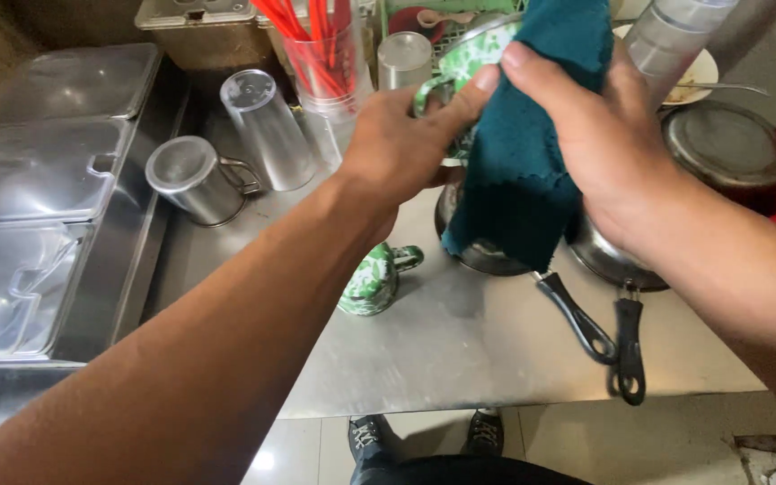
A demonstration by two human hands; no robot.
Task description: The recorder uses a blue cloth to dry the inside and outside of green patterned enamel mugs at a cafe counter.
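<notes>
The left hand (397, 148) is clamped round a green-and-white mug (460, 63), held up over the steel counter (460, 350), thumb near its handle. The right hand (599, 135) grips a teal cloth (532, 171) and presses it against the mug — the cloth hangs down and hides most of the cup.

The likely trouble is the mug slipping. It looks like enamel, and only the left fingers carry it while the right hand pushes from the side; a hard wipe could twist it loose, and it would drop onto the two pans (604, 256) right below or onto the second mug (372, 280) lying upturned near the counter edge.

The hanging end of the cloth nearly touches the pans — it could drag one, and their black handles (626, 346) already reach to the edge. A wide elbow swing might knock the clear tumbler (267, 126) or steel jug (192, 178) to the left
</notes>
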